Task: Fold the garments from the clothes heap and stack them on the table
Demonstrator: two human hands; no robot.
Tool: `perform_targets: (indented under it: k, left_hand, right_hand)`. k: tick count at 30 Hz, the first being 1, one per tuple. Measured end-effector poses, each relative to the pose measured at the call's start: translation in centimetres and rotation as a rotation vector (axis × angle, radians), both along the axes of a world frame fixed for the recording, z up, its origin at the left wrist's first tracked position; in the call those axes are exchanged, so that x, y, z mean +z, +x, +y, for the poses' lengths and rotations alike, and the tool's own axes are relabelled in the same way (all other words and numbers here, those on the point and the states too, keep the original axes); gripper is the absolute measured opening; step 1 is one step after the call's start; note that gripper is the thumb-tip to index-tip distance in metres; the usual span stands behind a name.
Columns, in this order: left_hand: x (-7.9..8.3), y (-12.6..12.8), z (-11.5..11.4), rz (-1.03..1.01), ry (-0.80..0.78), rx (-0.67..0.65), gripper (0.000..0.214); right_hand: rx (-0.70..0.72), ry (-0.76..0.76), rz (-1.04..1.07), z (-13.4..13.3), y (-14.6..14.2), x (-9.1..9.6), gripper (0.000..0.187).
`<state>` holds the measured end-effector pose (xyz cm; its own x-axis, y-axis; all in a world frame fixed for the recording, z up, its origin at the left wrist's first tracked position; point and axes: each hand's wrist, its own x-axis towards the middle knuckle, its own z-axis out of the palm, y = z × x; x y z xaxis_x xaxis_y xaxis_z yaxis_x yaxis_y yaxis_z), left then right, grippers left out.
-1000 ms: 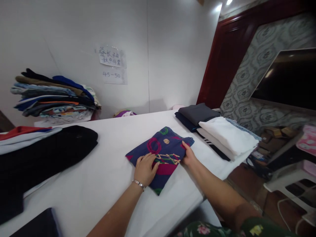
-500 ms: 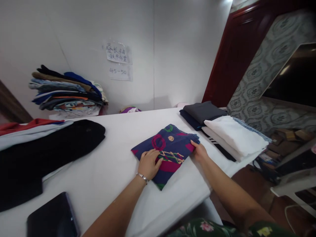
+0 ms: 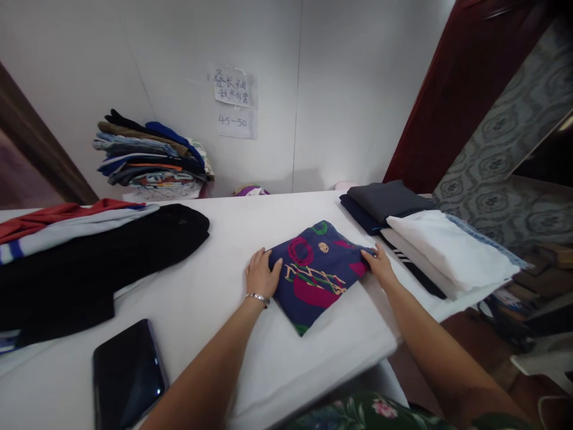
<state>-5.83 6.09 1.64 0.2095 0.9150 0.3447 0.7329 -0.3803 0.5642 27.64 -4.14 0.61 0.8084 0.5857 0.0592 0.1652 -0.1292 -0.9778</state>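
A folded navy garment (image 3: 316, 272) with magenta, green and tan patterns lies flat on the white table, one corner pointing towards me. Its exact kind cannot be told while folded. At its left edge is my left hand (image 3: 262, 275), thumb on top and fingers along the side, a silver bracelet on the wrist. My right hand (image 3: 379, 266) pinches the right corner, thumb above and fingers partly hidden beneath. Just beyond that hand, folded white cloth (image 3: 447, 248) and a dark grey folded garment (image 3: 389, 200) lie in stacks.
A black garment (image 3: 134, 257) and a red one (image 3: 67, 218) are spread at the left of the white table (image 3: 215, 334). A dark phone or tablet (image 3: 129, 370) rests at the near left. Behind stands a tall clothes pile (image 3: 152, 155) by the wall, beneath handwritten paper signs (image 3: 235, 89).
My left hand has slid from the top of the folded garment to its left edge. The right hand stays at the right corner. The whole view has shifted rightward in the picture.
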Motion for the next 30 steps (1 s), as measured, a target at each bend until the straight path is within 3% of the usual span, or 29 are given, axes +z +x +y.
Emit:
perform_targets:
  k: [2, 6, 12, 16, 19, 26, 30]
  left_hand:
    - [-0.6, -0.6, 1.1, -0.045, -0.053, 0.061, 0.049]
    - [-1.1, -1.0, 2.1, -0.115, -0.103, 0.095, 0.05]
    - [-0.9, -1.5, 2.9, -0.17, -0.138, 0.112, 0.044]
    - [-1.0, -1.8, 3.1, -0.144, -0.147, 0.118, 0.042]
    - [-0.9, -1.9, 3.1, -0.138, -0.155, 0.129, 0.037]
    - [-0.9, -1.7, 3.5, -0.144, -0.206, 0.189, 0.024]
    - [-1.1, -1.7, 3.8, -0.128, -0.206, 0.22, 0.02]
  right_hand:
    - [0.006, -0.03, -0.162, 0.6, 0.6, 0.4, 0.056]
    - [0.209, -0.108, -0.482, 3.0, 0.5, 1.8, 0.041]
    - [0.38, -0.216, -0.521, 9.8, -2.1, 3.7, 0.039]
    - [0.371, -0.281, -0.505, 14.3, -2.7, 3.5, 0.045]
    - [0.34, -0.347, -0.499, 16.2, -2.6, 3.0, 0.049]
    - [0.193, -0.504, -0.532, 17.0, -2.5, 1.2, 0.032]
    - [0.193, -0.543, -0.571, 16.9, -2.4, 0.8, 0.032]
